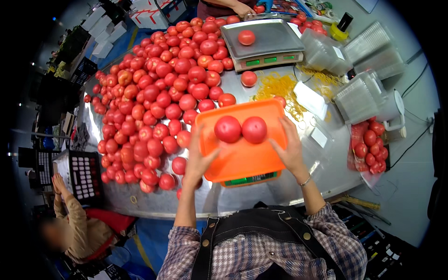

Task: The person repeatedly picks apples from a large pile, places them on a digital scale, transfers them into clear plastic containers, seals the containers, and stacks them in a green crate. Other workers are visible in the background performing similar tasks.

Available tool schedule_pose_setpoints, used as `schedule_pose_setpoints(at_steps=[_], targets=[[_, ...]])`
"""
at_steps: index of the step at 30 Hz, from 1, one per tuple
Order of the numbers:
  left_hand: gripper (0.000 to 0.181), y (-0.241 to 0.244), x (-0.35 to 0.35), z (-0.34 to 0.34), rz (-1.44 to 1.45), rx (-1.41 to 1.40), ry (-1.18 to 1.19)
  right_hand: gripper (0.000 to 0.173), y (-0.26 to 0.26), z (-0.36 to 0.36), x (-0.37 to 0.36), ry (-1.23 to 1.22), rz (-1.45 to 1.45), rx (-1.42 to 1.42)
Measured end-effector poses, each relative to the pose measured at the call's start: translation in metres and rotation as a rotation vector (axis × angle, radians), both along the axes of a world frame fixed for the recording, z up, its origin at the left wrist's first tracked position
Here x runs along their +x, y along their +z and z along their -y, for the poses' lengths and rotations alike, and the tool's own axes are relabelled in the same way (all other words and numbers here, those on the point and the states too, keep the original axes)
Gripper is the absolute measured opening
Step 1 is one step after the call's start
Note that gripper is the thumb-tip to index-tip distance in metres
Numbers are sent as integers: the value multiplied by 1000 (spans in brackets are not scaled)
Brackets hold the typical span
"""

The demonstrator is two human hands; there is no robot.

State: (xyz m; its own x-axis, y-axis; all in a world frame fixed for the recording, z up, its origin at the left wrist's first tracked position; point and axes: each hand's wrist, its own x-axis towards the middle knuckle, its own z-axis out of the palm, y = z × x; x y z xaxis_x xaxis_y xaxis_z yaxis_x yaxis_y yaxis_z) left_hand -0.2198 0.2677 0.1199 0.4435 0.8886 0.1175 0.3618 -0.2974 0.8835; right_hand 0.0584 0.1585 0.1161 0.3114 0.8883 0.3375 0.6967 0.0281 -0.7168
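Note:
An orange plastic tray (245,157) rests on an orange digital scale (274,175) with a green display, right in front of me. Two large red tomatoes, a left one (227,129) and a right one (254,130), sit side by side in its upper half. At the tray's left side is my left hand (200,154), slightly blurred, fingers spread and thumb over the rim. My right hand (289,148) curves about the right side, thumb apart from its fingers. Neither hand holds a tomato; whether the fingertips touch the tray is unclear.
A big heap of tomatoes (164,91) covers the table's left. Behind are a metal-topped scale (266,38) bearing one tomato, yellow rubber bands (276,87) and clear plastic containers (325,52). Bagged tomatoes (371,148) are at right. Other people are across the table and at lower left.

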Motion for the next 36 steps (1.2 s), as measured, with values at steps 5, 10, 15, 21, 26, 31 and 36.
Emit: schedule_pose_setpoints(at_steps=[5,10,15,21,26,31,36], targets=[[55,10,-88,45,395,17,567,50,-11,82,47,-187,80,27],[43,2,-146,116,399,141,980,54,-74,163,61,-60,280,-224],[43,-10,-122,148,582,99,1011,36,-135,192,79,135,448,-275],[44,-28,-88,166,554,104,939,29,-90,215,115,309,525,-462],[45,-47,-84,181,490,33,902,47,-15,127,82,329,293,-115],[51,-60,-103,194,351,-49,877,70,0,-5,6,343,384,122],[59,-73,-143,209,-35,-130,1014,76,-16,-55,-29,342,406,-114]])
